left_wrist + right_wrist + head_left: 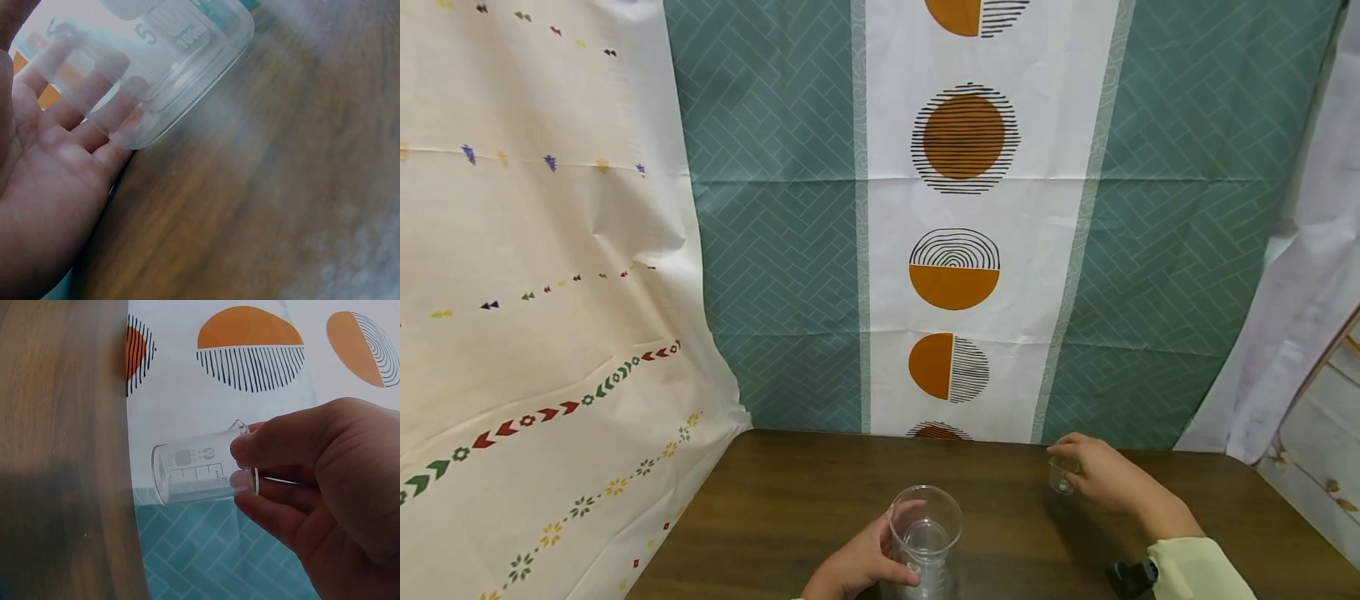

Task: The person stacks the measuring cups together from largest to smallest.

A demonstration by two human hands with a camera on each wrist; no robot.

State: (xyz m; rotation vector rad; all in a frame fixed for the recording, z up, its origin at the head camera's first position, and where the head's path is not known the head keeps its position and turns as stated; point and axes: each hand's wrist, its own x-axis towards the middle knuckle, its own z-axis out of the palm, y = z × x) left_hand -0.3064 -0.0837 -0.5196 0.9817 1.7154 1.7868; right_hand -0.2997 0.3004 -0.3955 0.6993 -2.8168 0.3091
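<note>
At the front middle of the table, my left hand [868,558] grips a large clear beaker [953,533] from its left side, fingers and thumb around the wall. Within its outline a smaller round rim shows; whether it is a nested vessel I cannot tell. The left wrist view shows the fingers [106,81] through the clear wall and printed markings on the beaker [187,69]. Farther right and back, my right hand [1108,475] pinches a small clear beaker [194,465] near its spouted rim. Its base hangs above the table, and graduation marks line its side.
The brown wooden table [820,475] runs back to a hanging teal and white cloth [775,250] with orange circles. A cream patterned cloth [550,250] closes off the left side, and a pale cloth [1300,333] hangs at the right.
</note>
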